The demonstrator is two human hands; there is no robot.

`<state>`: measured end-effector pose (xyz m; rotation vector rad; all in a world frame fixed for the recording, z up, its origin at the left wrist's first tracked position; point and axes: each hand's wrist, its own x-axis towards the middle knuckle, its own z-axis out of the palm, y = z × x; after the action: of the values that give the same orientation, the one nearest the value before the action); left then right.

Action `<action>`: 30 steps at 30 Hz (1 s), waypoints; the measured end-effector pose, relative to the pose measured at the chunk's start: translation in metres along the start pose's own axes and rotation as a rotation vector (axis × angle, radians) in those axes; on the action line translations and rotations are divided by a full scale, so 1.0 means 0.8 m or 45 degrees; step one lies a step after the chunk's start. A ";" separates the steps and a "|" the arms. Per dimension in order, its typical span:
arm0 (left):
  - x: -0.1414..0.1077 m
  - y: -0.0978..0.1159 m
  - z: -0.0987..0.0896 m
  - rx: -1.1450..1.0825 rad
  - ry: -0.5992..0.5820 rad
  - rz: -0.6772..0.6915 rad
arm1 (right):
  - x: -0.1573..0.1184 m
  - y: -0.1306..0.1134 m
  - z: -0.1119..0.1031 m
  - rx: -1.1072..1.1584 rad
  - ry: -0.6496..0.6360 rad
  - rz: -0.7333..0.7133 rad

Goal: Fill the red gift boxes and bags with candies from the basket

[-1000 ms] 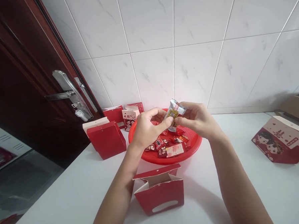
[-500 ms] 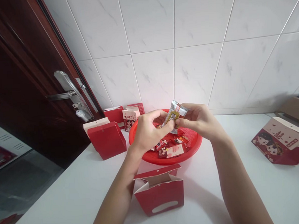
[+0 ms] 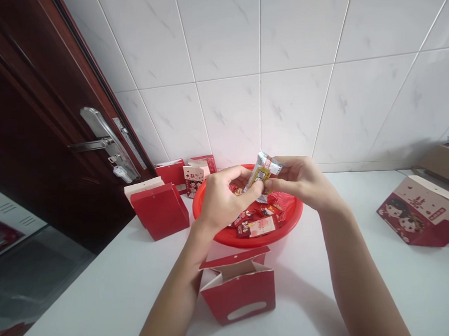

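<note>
A silver-wrapped snack packet (image 3: 262, 175) with a yellow label is pinched between both hands, tilted, above the red plastic basket (image 3: 247, 243). My left hand (image 3: 228, 194) grips its lower left part with the thumb across the front. On its right side, my right hand (image 3: 298, 181) closes with thumb and fingers. Several red and pink wrapped sweets (image 3: 263, 226) lie in the basket, partly hidden by my hands. In front of the basket, between my forearms, stands a red paper gift box (image 3: 240, 292) with its top open.
Several red gift boxes (image 3: 161, 211) stand at the left beside the basket, near the wall. Another box with cartoon figures (image 3: 415, 210) lies at the right, and a cardboard box (image 3: 444, 161) sits behind it. A dark door with a handle (image 3: 102, 142) borders the white table's left side.
</note>
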<state>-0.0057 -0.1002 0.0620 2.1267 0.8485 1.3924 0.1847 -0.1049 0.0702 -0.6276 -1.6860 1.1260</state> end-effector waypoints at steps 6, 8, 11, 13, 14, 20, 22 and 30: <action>0.000 0.000 0.004 0.010 0.038 -0.038 | 0.001 0.003 0.001 -0.023 0.006 0.008; 0.000 -0.002 0.004 0.002 0.027 -0.060 | 0.001 0.005 0.000 -0.046 0.000 0.015; 0.001 -0.005 0.003 -0.007 0.025 -0.068 | 0.000 0.006 -0.001 -0.087 0.008 0.019; 0.002 -0.006 0.003 -0.040 0.011 -0.061 | -0.001 0.004 -0.003 -0.088 0.012 0.013; 0.001 -0.006 0.002 -0.060 -0.002 -0.058 | -0.001 0.002 -0.003 -0.078 0.009 0.010; -0.002 0.003 -0.004 -0.045 -0.091 -0.043 | -0.003 -0.001 -0.010 0.042 -0.046 -0.019; -0.003 0.007 -0.007 -0.032 -0.139 -0.031 | -0.003 0.002 -0.013 0.067 -0.065 -0.038; -0.003 0.012 -0.006 -0.033 -0.228 -0.048 | -0.006 0.005 -0.021 0.018 -0.091 -0.002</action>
<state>-0.0085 -0.1085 0.0686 2.1657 0.7912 1.1679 0.2014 -0.1007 0.0658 -0.5828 -1.7377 1.1702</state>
